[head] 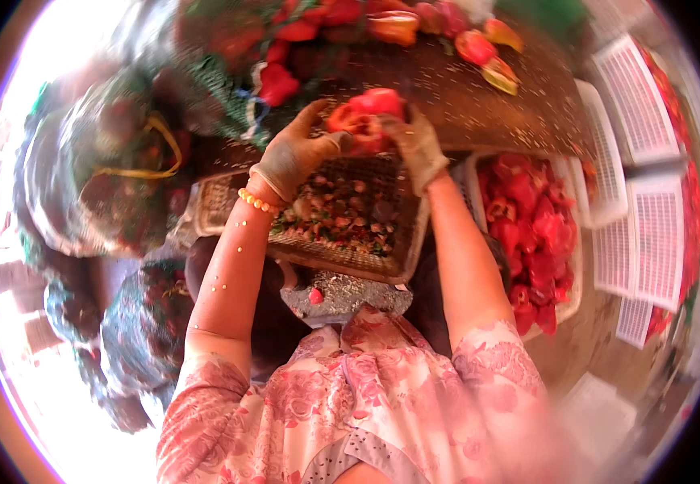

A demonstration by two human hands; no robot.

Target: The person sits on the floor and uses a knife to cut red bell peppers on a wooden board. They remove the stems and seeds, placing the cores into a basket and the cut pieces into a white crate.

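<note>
Above the near edge of a seed-strewn table, my two gloved hands hold an opened red bell pepper (380, 107). My left hand (300, 145) cups its left side, with the thumb at the torn opening. On the other side, the fingers of my right hand (418, 140) press against the pepper's lower right. The inner flesh shows towards me, slightly blurred. Directly under the hands sits a mesh-sided plastic crate (413, 242) containing pepper cores, stems and seeds. To the right of my right forearm, another crate (572, 272) is heaped with red pepper pieces (531, 224).
Green mesh sacks (120, 151) of peppers crowd the left side. Whole and split peppers (395, 25) lie along the far part of the brown table (447, 115). White plastic crates (655, 236) line the right, with red peppers beyond. Seeds cover a grey surface (350, 296) below the core crate.
</note>
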